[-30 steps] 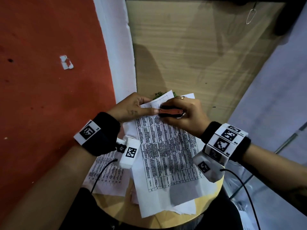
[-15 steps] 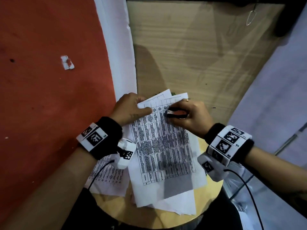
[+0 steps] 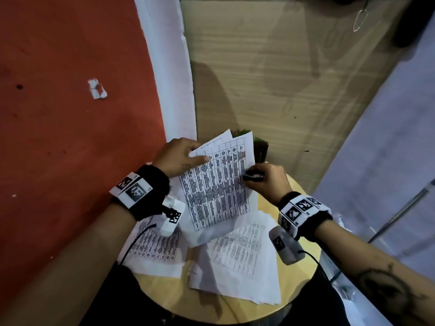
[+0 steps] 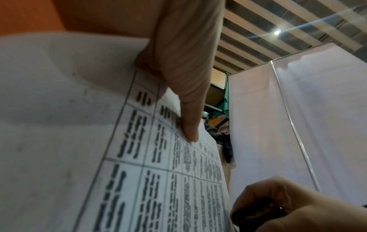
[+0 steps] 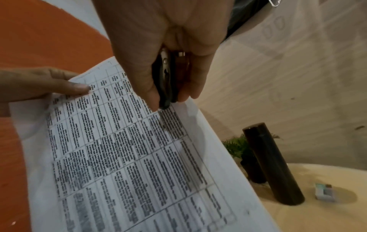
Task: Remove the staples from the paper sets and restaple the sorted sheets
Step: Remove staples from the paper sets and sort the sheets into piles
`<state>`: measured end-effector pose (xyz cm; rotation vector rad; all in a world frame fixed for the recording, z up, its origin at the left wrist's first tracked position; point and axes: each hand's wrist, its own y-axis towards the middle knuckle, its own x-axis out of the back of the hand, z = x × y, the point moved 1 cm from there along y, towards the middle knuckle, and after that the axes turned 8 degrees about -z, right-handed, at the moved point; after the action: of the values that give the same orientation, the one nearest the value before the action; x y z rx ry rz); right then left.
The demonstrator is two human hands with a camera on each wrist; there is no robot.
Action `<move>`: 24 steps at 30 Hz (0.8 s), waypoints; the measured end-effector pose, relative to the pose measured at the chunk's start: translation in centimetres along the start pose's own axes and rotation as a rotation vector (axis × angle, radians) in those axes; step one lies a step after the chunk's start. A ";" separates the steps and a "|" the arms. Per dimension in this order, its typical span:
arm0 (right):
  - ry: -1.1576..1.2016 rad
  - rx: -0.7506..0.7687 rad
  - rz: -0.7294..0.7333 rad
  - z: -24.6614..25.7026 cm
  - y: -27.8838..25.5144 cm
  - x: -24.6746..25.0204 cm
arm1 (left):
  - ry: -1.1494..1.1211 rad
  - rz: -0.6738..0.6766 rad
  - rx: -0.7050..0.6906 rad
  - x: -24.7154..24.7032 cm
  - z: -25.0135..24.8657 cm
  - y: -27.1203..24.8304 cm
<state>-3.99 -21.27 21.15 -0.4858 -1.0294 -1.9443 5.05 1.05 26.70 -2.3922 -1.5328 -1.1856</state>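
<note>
A printed paper set [image 3: 216, 184] with a table on it is held tilted up above the round table. My left hand [image 3: 188, 154] pinches its top left corner, thumb [image 4: 184, 97] on the front and fingers behind. My right hand [image 3: 268, 180] grips a small black and red stapler [image 3: 253, 177] at the sheet's right edge. In the right wrist view the stapler [image 5: 166, 81] sits between thumb and fingers, its tip just above the paper set [image 5: 129, 149]. I cannot see any staple.
More printed sheets [image 3: 240, 255] and another set [image 3: 153, 250] lie on the wooden table [image 3: 164, 290]. A black cylinder [image 5: 272, 163], a small green plant [image 5: 236, 146] and a little box [image 5: 324, 193] stand at the table's far side. A red wall is at left.
The paper set has been lifted and tilted up, uncovering the sheets beneath. My right hand with the stapler has slid from the sheet's top middle to its right edge.
</note>
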 end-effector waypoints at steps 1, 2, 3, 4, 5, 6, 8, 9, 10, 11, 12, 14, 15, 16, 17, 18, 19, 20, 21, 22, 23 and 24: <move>0.036 -0.024 0.020 0.1 0.0 0.0 | -0.002 0.005 0.004 0.1 0.3 0.1; 0.086 -0.048 0.050 0.1 0.0 0.0 | -0.004 0.019 0.002 0.1 0.5 0.1; 0.157 -0.075 0.089 0.1 0.1 0.1 | -0.007 0.040 -0.002 0.2 0.8 0.3; 0.249 -0.119 0.138 0.2 0.4 0.0 | -0.011 0.064 -0.002 0.3 1.1 0.4; 0.349 -0.176 0.200 0.3 0.6 0.1 | -0.023 0.090 -0.002 0.4 1.2 0.6; 0.443 -0.219 0.263 0.5 0.8 0.1 | -0.031 0.113 0.000 0.5 1.4 0.8; 0.549 -0.235 0.365 0.7 1.3 0.0 | -0.034 0.161 -0.031 0.8 1.6 1.2; 0.572 -0.236 0.409 0.9 1.3 0.2 | -0.026 0.187 -0.053 0.8 1.3 1.2; 0.588 -0.247 0.446 1.1 1.4 0.2 | -0.026 0.214 -0.064 0.8 0.9 1.2; 0.606 -0.261 0.475 1.1 1.4 0.2 | -0.029 0.229 -0.072 0.9 0.9 1.4; 0.621 -0.276 0.492 1.1 1.5 0.2 | -0.040 0.226 -0.082 0.9 0.8 1.4; 0.644 -0.297 0.473 1.1 1.5 0.3 | -0.062 0.212 -0.095 1.2 1.1 1.5; 0.652 -0.306 0.448 1.1 1.6 0.5 | -0.074 0.201 -0.087 1.5 1.2 1.5; 0.657 -0.313 0.419 1.0 1.7 0.8 | -0.092 0.182 -0.072 2.0 1.8 1.6; 0.671 -0.315 0.393 0.9 1.9 1.4 | -0.125 0.148 -0.053 2.6 2.5 1.5; 0.693 -0.315 0.374 0.8 2.1 2.1 | -0.169 0.093 -0.021 3.3 3.0 1.2; 0.727 -0.318 0.358 0.7 2.3 2.9 | -0.230 0.012 0.022 3.7 3.9 1.0; 0.769 -0.329 0.342 0.6 2.5 3.6 | -0.294 -0.085 0.063 4.0 4.6 0.7; 0.825 -0.348 0.321 0.5 2.8 4.2 | -0.388 -0.177 0.114 4.1 5.2 0.3; 0.880 -0.372 0.290 0.5 2.9 4.6 | -0.525 -0.225 0.183 3.8 5.6 -0.2; 0.920 -0.394 0.257 0.6 3.0 4.8 | -0.670 -0.219 0.255 3.1 5.8 -0.8; 0.941 -0.415 0.235 0.6 3.0 4.7 | -0.774 -0.192 0.323 2.3 6.1 -1.4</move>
<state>-4.11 -24.03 26.01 0.1158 0.0292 -1.8367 7.89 6.11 23.42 -2.6327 -1.9658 0.0551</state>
